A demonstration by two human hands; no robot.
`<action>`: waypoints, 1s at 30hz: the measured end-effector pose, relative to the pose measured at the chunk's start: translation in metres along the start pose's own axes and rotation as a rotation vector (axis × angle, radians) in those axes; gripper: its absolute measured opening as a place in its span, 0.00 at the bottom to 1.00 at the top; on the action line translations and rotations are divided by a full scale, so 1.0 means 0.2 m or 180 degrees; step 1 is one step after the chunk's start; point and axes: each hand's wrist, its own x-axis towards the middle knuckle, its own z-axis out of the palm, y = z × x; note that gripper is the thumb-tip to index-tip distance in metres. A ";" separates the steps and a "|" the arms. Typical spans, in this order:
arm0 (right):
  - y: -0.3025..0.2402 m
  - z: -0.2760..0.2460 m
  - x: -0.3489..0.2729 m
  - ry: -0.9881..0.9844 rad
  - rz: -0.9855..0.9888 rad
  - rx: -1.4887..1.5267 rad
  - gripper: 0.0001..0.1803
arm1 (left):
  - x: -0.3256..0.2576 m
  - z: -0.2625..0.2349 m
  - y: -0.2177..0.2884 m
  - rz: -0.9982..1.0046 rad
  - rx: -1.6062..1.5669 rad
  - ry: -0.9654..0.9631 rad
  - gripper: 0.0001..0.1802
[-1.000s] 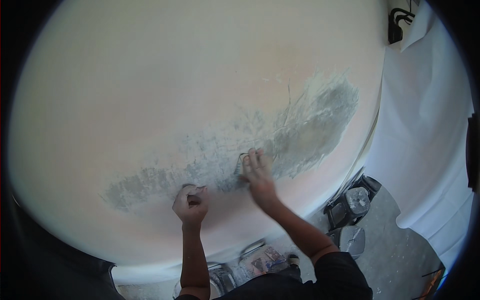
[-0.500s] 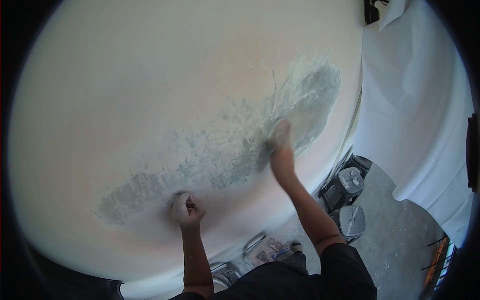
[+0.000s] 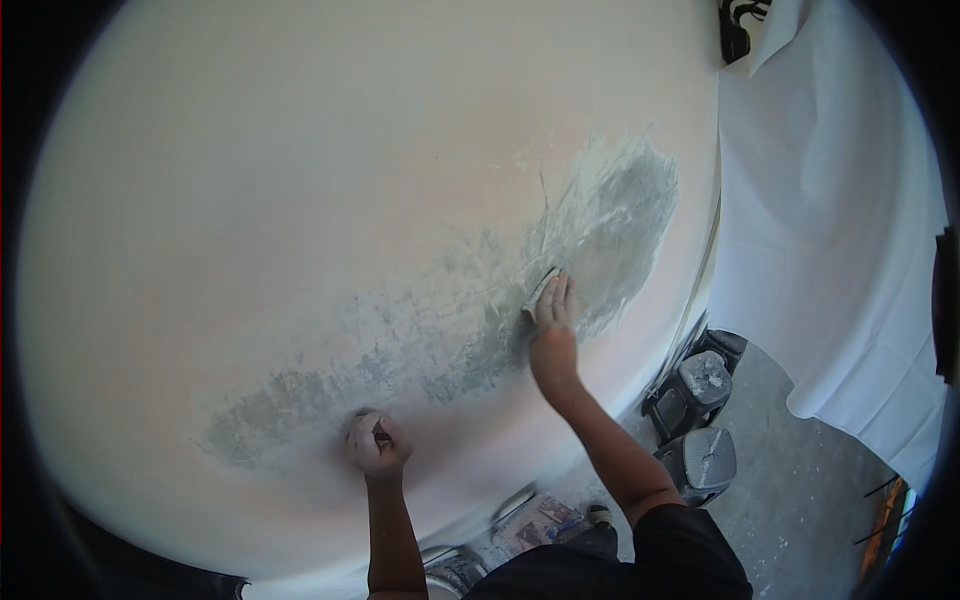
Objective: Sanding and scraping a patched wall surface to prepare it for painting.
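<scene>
A large, curved, cream-coloured surface fills most of the view, with a long grey patch of scraped or sanded filler slanting across it. My right hand presses a small flat sanding block against the grey patch, fingers laid along its back. Lower left, my left hand is curled against the surface just under the patch's lower edge. Its fingers are closed; a dark rounded edge shows behind them, but I cannot make out what it holds. Pale dust covers both hands.
Black dust-covered stools stand on the grey floor to the right. White sheeting hangs along the right side. Below the surface, near my foot, lies a dusty flat board or box. An orange object is at the far lower right.
The view has tilted slightly, so the surface sits lower in the picture. My right hand, blurred before, has slid a little down the patch; the left keeps its place on the surface.
</scene>
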 end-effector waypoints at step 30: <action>-0.18 0.19 -0.24 -0.0601 -0.1418 -0.0362 0.33 | 0.00 0.00 0.06 -0.0697 -0.0701 -0.0015 0.09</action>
